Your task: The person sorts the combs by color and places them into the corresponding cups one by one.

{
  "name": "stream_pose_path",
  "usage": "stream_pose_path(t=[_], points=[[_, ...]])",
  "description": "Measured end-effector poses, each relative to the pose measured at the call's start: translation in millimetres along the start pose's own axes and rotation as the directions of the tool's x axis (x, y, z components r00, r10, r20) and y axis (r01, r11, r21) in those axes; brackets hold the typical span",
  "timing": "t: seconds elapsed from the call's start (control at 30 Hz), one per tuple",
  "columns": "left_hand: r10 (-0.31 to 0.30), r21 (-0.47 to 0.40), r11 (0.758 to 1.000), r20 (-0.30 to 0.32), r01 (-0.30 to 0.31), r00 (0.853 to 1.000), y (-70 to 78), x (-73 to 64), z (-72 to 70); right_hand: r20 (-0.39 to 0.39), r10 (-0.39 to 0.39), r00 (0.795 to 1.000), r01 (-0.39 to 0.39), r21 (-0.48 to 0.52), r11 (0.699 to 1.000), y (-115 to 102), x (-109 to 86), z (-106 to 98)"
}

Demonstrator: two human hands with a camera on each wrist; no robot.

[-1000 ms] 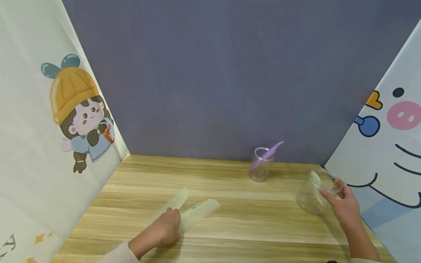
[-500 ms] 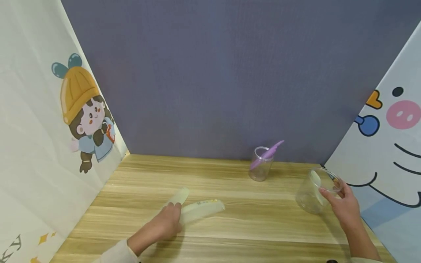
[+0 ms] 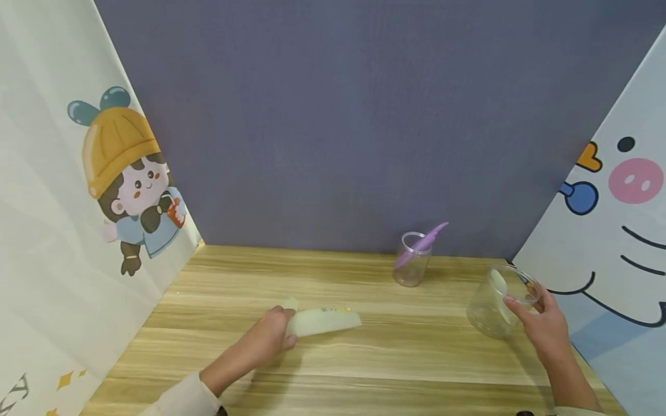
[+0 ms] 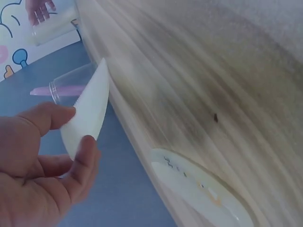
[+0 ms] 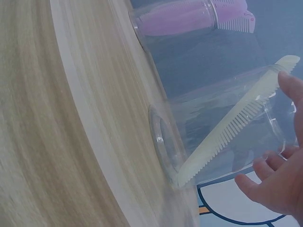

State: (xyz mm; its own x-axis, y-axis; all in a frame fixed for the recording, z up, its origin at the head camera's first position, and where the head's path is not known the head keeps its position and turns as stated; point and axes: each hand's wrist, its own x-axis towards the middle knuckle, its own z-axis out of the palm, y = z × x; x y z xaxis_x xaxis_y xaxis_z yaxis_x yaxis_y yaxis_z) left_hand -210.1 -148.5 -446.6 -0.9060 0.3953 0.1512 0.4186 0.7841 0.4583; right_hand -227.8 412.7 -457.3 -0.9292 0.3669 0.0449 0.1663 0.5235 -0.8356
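My left hand [image 3: 267,341] pinches a pale green comb [image 3: 325,322] between thumb and fingers, held above the table with its end pointing right. Beneath it a second pale green comb [image 4: 201,189] lies on the wood, mostly covered by the hand in the head view. On the right, my right hand [image 3: 543,323] grips the rim of a clear plastic cup [image 3: 481,315], thumb on the near side. A pale green comb [image 5: 227,123] leans diagonally inside that cup, its top end at the rim.
Toward the back of the wooden table [image 3: 312,277] stands another clear cup [image 3: 410,276] with purple combs [image 5: 180,19] in it. A grey-blue panel [image 3: 338,127] rises behind. Printed white panels [image 3: 640,248] flank the table on both sides.
The left hand has lifted the comb a little and turned it more level, its far end shifting right. The right hand and cup stay put.
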Motion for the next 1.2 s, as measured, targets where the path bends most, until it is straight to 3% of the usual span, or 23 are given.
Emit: stream_pose_path(t=[0.27,0.53,0.83,1.2], points=[[0.131,-0.03,0.991,-0.012,-0.131,0.991,-8.6,14.9,-0.7,-0.014,0.004,1.0,-0.004,-0.006,1.0,0.3,0.7,3.3],[0.185,-0.132,0.973,-0.032,-0.188,0.982,-9.1,29.2,-4.6,-0.022,0.004,1.0,-0.005,-0.03,1.0,0.5,1.9,3.2],[0.167,-0.195,0.966,-0.033,-0.17,0.985,-9.2,44.6,-3.5,-0.025,-0.005,1.0,0.004,-0.032,0.999,0.6,2.4,4.2],[0.052,-0.176,0.983,0.016,-0.048,0.999,-4.7,47.5,-4.8,-0.013,0.01,1.0,-0.01,-0.022,1.0,0.7,4.3,3.7]])
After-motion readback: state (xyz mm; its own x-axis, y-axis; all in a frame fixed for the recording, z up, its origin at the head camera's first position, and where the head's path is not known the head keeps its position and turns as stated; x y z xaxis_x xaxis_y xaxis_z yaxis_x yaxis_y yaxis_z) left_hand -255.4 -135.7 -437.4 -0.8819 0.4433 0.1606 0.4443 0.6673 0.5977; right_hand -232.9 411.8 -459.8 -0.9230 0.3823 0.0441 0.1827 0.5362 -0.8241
